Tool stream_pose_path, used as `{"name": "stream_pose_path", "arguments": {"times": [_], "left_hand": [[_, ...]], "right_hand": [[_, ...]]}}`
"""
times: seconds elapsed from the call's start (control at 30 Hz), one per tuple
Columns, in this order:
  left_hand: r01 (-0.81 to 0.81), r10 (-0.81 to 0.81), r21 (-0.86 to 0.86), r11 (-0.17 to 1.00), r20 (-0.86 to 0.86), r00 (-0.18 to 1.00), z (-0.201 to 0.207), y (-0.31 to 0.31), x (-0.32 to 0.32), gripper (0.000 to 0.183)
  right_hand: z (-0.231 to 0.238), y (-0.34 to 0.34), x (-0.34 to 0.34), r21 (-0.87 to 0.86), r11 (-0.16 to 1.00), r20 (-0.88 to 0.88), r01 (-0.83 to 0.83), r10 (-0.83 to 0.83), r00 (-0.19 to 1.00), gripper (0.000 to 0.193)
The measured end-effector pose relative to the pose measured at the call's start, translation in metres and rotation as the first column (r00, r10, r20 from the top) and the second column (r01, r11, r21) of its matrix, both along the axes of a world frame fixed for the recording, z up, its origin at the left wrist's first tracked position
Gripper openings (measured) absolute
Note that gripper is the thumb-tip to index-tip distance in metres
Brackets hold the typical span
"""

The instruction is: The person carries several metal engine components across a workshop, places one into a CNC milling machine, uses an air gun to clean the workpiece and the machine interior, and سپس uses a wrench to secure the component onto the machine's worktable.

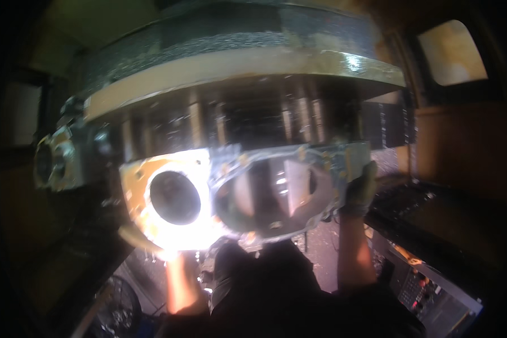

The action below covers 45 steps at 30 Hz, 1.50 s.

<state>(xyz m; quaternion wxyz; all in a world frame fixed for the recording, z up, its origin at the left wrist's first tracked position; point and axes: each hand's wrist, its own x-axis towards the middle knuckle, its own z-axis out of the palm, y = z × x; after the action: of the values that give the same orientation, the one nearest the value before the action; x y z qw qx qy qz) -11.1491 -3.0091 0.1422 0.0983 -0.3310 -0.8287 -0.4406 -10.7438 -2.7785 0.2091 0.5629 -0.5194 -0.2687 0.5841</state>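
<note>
A shiny metal cover (pixel 276 194) with a wide oval opening is held up against the underside of a large round ribbed machine body (pixel 236 118). My right hand (pixel 361 188), in a pale glove, grips the cover's right edge. Beside the cover on the left is a yellow-orange flange (pixel 138 191) with a dark round hole. My left forearm (pixel 177 284) rises toward the flange's lower edge, and my left hand is lost in a bright glare there. A dark sleeve or garment fills the lower middle.
A control panel (pixel 428 290) with small buttons sits at the lower right. A lit window (pixel 450 50) is at the upper right. A second round port (pixel 53 163) is on the machine's left side. A spoked wheel shape (pixel 118 307) is at the lower left.
</note>
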Motion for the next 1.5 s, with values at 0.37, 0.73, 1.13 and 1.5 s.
{"name": "stream_pose_path", "arguments": {"times": [0.37,0.73,1.13,1.5], "left_hand": [[-0.053,0.057,-0.114,0.992,0.036,0.998,-0.031,0.002,-0.001,0.082],[-0.063,0.07,-0.162,0.985,0.036,0.997,-0.005,-0.02,0.004,0.086],[-0.039,0.058,-0.166,0.985,0.111,0.992,0.01,-0.026,0.022,0.091],[-0.028,0.035,-0.055,0.998,0.119,0.992,0.008,-0.036,0.027,0.096]], "right_hand": [[0.012,-0.021,0.001,-0.085,0.989,0.531,0.119,-0.056,0.845,0.066],[-0.028,-0.042,0.069,0.2,0.952,0.742,-0.229,0.005,0.67,0.086],[-0.053,-0.051,0.133,0.009,0.99,0.749,0.143,-0.102,0.655,0.068],[-0.054,-0.005,0.068,0.149,0.984,-0.222,-0.096,0.128,0.967,0.05]]}}
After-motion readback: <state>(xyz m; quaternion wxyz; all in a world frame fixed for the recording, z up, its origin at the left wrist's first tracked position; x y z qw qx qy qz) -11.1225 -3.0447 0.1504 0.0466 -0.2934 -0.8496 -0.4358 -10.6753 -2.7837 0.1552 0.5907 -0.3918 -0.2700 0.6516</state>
